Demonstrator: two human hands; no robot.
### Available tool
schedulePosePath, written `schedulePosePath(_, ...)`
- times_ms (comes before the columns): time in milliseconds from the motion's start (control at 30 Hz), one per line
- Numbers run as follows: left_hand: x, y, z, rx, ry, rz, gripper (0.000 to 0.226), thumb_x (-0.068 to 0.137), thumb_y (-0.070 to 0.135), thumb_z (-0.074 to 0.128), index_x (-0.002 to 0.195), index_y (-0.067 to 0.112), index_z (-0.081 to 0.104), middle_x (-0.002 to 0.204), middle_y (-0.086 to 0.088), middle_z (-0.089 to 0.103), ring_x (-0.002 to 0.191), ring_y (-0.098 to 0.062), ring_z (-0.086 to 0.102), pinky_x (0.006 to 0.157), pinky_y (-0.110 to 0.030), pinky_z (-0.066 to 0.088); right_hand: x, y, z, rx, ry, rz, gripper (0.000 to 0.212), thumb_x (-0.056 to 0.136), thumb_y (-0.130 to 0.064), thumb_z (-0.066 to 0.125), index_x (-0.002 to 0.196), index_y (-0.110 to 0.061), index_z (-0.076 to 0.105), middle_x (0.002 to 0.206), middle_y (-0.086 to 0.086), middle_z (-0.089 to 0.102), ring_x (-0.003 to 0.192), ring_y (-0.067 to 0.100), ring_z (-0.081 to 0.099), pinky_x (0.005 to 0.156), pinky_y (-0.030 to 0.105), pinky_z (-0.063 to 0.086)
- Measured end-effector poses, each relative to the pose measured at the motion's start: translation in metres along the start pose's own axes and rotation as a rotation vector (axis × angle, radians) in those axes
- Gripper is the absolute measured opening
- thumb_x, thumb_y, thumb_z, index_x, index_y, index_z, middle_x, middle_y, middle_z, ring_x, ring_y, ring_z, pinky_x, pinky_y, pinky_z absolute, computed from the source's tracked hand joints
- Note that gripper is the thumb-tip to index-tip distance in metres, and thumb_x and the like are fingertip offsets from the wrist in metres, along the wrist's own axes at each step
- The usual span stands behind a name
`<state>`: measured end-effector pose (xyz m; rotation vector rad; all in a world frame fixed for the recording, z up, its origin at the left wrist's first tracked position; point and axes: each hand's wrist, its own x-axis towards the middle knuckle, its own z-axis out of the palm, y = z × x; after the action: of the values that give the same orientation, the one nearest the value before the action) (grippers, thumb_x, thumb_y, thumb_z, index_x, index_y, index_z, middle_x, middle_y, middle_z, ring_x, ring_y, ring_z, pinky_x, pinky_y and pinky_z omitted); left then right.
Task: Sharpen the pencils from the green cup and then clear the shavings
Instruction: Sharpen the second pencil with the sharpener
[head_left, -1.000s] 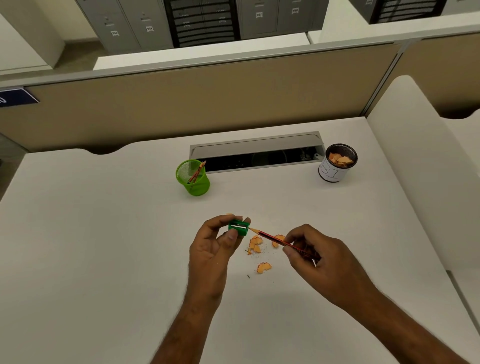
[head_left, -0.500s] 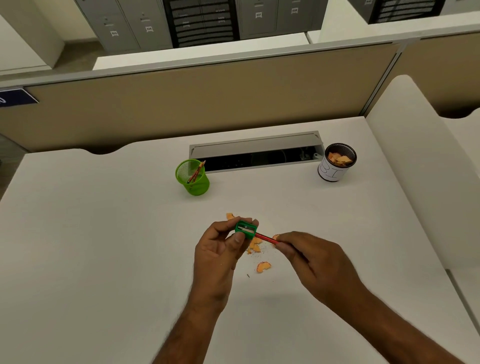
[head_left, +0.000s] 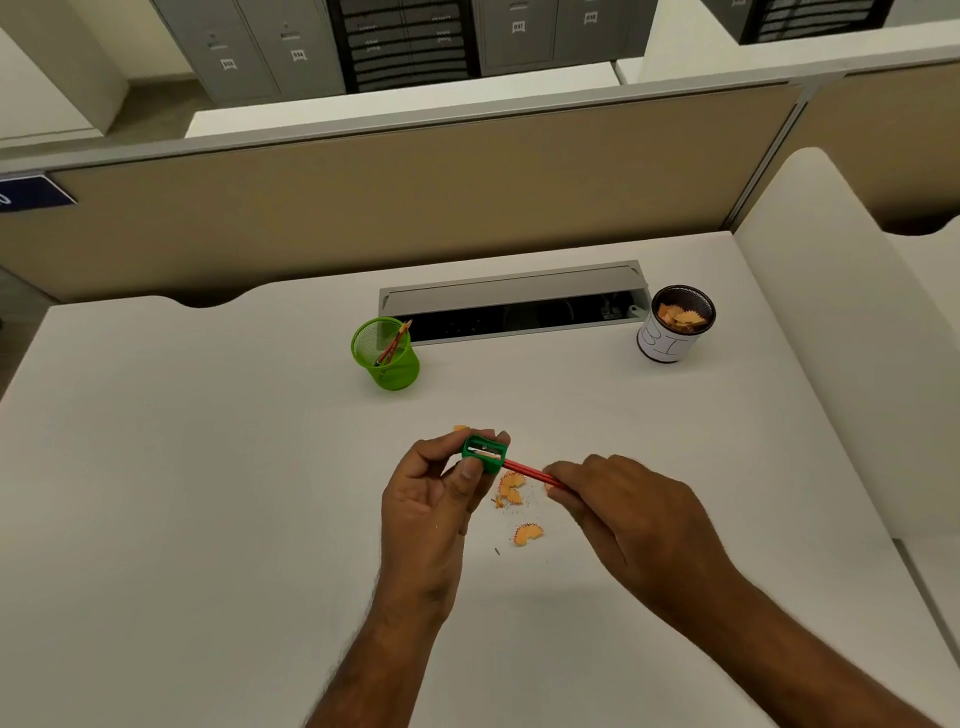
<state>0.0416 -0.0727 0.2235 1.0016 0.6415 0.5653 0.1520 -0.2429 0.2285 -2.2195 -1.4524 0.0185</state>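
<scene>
- Mid-desk, near side: left hand pinches green sharpener; right hand grips red pencil, tip seated in the sharpener.
- Orange shavings scattered on white desk under and between the hands, one more just beyond the left fingers.
- Far left: green cup, upright, pencils leaning inside.
- Far right: black mesh bin with white label, shavings inside.
- Between the cups: open cable tray; tan partition behind.
</scene>
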Motion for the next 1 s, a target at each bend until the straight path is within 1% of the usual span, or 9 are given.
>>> schedulePosePath(67,0.000,0.001,0.002,0.003,-0.020,0.007,0.025,0.086,0.013,0.063,0.111,0.013,0.068,0.113,-0.011,0.078,0.113,-0.030,0.074,0.089,-0.032,0.061,0.000,-0.004,0.001,0.143,0.000,0.065,0.028,0.109,-0.041,0.045,0.113,-0.028,0.069,0.077,-0.014,0.063,0.062,0.010,0.055,0.054,0.022,0.046)
schedulePosePath(133,0.003,0.004,0.002,0.013,-0.064,0.020,0.023,0.087,0.012,0.062,0.110,0.013,0.067,0.113,-0.010,0.078,0.113,-0.031,0.073,0.090,-0.034,0.060,0.006,-0.006,0.000,0.636,-0.105,0.375,0.026,0.108,-0.040,0.050,0.099,-0.031,0.073,0.062,-0.010,0.049,0.050,0.010,0.039,0.050,0.023,0.032)
schedulePosePath(233,0.007,0.006,-0.001,0.050,-0.102,0.031,0.025,0.087,0.012,0.062,0.111,0.011,0.066,0.112,-0.007,0.079,0.112,-0.031,0.074,0.092,-0.035,0.060,0.013,-0.003,-0.008,1.269,-0.341,0.758,0.033,0.107,-0.032,0.051,0.097,-0.011,0.075,0.065,0.006,0.020,0.051,0.018,0.011,0.051,0.030,0.012)
schedulePosePath(367,0.007,0.008,0.001,0.046,-0.095,0.036,0.026,0.087,0.011,0.062,0.112,0.009,0.065,0.112,-0.007,0.079,0.111,-0.030,0.075,0.090,-0.033,0.060,0.015,-0.010,-0.017,1.168,-0.273,0.720,0.022,0.103,-0.034,0.059,0.105,-0.023,0.078,0.064,0.003,0.035,0.051,0.020,0.024,0.049,0.032,0.021)
schedulePosePath(467,0.007,0.010,0.003,0.033,-0.071,0.053,0.024,0.087,0.010,0.063,0.111,0.010,0.066,0.111,-0.008,0.079,0.111,-0.030,0.075,0.089,-0.033,0.060,0.004,-0.007,-0.014,0.509,-0.017,0.345,0.010,0.103,-0.036,0.062,0.111,-0.036,0.068,0.081,-0.011,0.061,0.067,0.013,0.056,0.059,0.025,0.046)
schedulePosePath(567,0.004,0.008,0.006,0.028,-0.061,0.046,0.024,0.086,0.012,0.064,0.109,0.012,0.067,0.111,-0.007,0.079,0.111,-0.029,0.075,0.087,-0.031,0.061,-0.002,-0.001,-0.004,0.123,0.081,0.037,0.028,0.109,-0.033,0.049,0.119,-0.017,0.070,0.090,-0.007,0.066,0.076,0.013,0.061,0.064,0.031,0.053)
schedulePosePath(700,0.002,0.004,0.007,0.018,-0.056,0.028,0.024,0.085,0.013,0.064,0.109,0.013,0.067,0.111,-0.007,0.079,0.112,-0.031,0.074,0.088,-0.032,0.061,0.001,0.000,0.000,0.338,0.103,0.137,0.029,0.107,-0.034,0.050,0.112,-0.018,0.072,0.089,-0.014,0.066,0.076,0.005,0.059,0.066,0.023,0.050)
schedulePosePath(867,0.000,0.006,0.005,0.044,-0.070,0.040,0.024,0.086,0.012,0.063,0.110,0.012,0.066,0.112,-0.007,0.079,0.112,-0.030,0.074,0.088,-0.031,0.061,0.003,0.000,-0.005,0.448,0.047,0.263,0.022,0.104,-0.040,0.055,0.105,-0.026,0.072,0.082,-0.012,0.067,0.070,0.013,0.060,0.059,0.025,0.047)
schedulePosePath(1000,-0.001,0.008,0.004,0.059,-0.088,0.054,0.024,0.089,0.014,0.060,0.112,0.014,0.066,0.115,-0.007,0.078,0.116,-0.029,0.072,0.091,-0.033,0.060,0.009,-0.004,-0.010,0.883,-0.115,0.471,0.028,0.107,-0.032,0.051,0.093,-0.027,0.076,0.061,-0.005,0.047,0.052,0.010,0.034,0.050,0.021,0.030)
